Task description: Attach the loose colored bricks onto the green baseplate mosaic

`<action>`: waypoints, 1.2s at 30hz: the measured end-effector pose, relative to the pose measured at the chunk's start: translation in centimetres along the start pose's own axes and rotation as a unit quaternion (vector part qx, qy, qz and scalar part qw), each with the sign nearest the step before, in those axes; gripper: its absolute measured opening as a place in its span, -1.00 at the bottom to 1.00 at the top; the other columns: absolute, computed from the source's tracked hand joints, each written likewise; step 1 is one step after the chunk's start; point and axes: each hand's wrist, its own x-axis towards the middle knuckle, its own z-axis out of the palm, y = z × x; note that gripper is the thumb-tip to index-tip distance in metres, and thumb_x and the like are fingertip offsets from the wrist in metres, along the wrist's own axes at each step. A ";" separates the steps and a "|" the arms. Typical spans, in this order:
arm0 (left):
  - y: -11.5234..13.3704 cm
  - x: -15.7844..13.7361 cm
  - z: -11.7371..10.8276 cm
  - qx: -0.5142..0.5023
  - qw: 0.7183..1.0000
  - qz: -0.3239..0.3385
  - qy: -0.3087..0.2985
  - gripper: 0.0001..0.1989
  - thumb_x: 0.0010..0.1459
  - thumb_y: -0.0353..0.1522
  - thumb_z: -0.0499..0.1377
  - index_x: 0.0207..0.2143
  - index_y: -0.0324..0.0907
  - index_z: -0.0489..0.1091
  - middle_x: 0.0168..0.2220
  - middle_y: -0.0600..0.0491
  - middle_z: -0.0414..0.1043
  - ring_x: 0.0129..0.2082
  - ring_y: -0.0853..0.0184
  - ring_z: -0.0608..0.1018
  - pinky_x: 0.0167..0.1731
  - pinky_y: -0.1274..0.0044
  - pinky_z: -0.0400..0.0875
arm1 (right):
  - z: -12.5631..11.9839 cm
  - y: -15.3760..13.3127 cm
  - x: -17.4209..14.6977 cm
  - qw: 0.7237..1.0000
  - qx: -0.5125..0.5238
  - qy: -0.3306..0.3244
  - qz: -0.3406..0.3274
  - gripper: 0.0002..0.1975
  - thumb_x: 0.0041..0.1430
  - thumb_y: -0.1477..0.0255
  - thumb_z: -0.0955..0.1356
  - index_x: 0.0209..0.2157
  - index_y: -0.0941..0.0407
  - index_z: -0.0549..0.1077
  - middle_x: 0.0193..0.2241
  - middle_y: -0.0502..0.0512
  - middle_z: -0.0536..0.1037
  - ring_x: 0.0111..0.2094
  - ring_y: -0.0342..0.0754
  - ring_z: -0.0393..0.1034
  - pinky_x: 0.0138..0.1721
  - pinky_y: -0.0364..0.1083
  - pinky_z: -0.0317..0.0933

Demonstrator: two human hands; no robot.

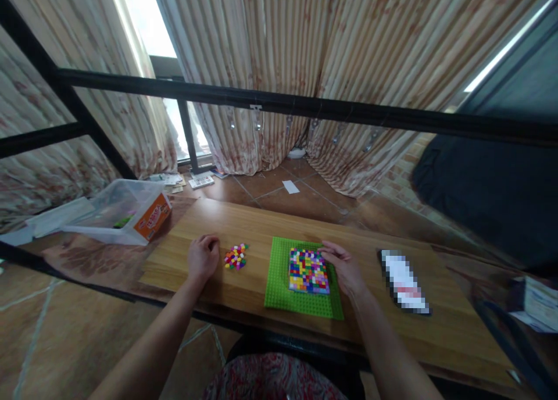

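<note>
A green studded baseplate (279,298) lies on the wooden table. On it sits a square block of small multicoloured building bricks (308,272), packed in rows. My right hand (344,269) is at the block's far right corner, thumb and fingertips drawn together there; any brick between them is too small to make out. To the left of the plate, a loose pile of small coloured bricks (236,257) lies on the wood. My left hand (204,257) rests on the table just left of this pile, fingers curled in, so what they hold, if anything, is hidden.
A phone-like object (404,282), its screen blurred out, lies on the table (244,217) at right. A clear plastic bin (117,214) with an orange label stands at left. A black metal rail (279,102) crosses beyond the table, before curtains (270,39).
</note>
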 end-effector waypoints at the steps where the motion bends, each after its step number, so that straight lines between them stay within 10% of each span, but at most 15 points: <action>1: 0.0 0.0 0.0 -0.001 1.000 -0.002 0.002 -0.74 0.11 -0.38 0.04 -0.34 -0.16 0.54 -0.23 -0.09 0.55 -0.16 0.13 0.51 -0.05 0.33 0.38 | 0.0 -0.1 0.0 1.000 0.004 0.014 0.001 -0.57 -0.23 0.25 0.52 -0.23 0.06 0.58 -0.36 0.06 0.63 -0.31 -0.02 0.49 -0.21 0.00 0.33; 7: 0.1 -0.3 0.2 -0.017 1.000 -0.011 0.006 -0.75 0.13 -0.40 0.04 -0.34 -0.16 0.54 -0.23 -0.07 0.55 -0.15 0.15 0.50 -0.05 0.36 0.38 | 2.0 -3.0 -1.4 0.983 -0.087 0.139 -0.087 -0.70 -0.03 0.20 0.43 -0.28 0.08 0.55 -0.30 0.12 0.62 -0.22 0.04 0.50 -0.15 0.06 0.35; 13: 0.2 -0.5 0.4 -0.031 0.999 -0.012 0.011 -0.75 0.14 -0.43 0.05 -0.34 -0.16 0.54 -0.22 -0.04 0.55 -0.16 0.18 0.49 -0.05 0.36 0.36 | 9.2 -4.6 -4.1 0.968 -0.204 -0.038 -0.142 -0.81 0.12 0.27 0.36 -0.28 0.02 0.57 -0.26 0.07 0.61 -0.23 0.00 0.48 -0.14 0.02 0.33; 21: 0.9 -0.8 -0.1 -0.024 1.000 -0.013 0.007 -0.75 0.16 -0.46 0.05 -0.33 -0.17 0.54 -0.22 -0.03 0.54 -0.15 0.20 0.49 -0.05 0.40 0.37 | 17.9 0.0 -3.3 0.844 -0.467 -0.181 -0.193 -0.69 0.20 0.56 0.23 -0.13 0.10 0.53 -0.24 0.13 0.56 -0.17 -0.02 0.42 -0.10 -0.08 0.23; 36: 0.4 -0.4 0.2 -0.052 0.998 -0.021 0.014 -0.76 0.13 -0.41 0.05 -0.35 -0.18 0.54 -0.23 -0.06 0.55 -0.16 0.18 0.50 -0.05 0.35 0.37 | 18.4 1.4 -3.6 0.848 -0.479 -0.138 -0.183 -0.80 0.22 0.52 0.24 -0.33 0.11 0.51 -0.36 0.08 0.53 -0.28 -0.06 0.39 -0.21 -0.12 0.17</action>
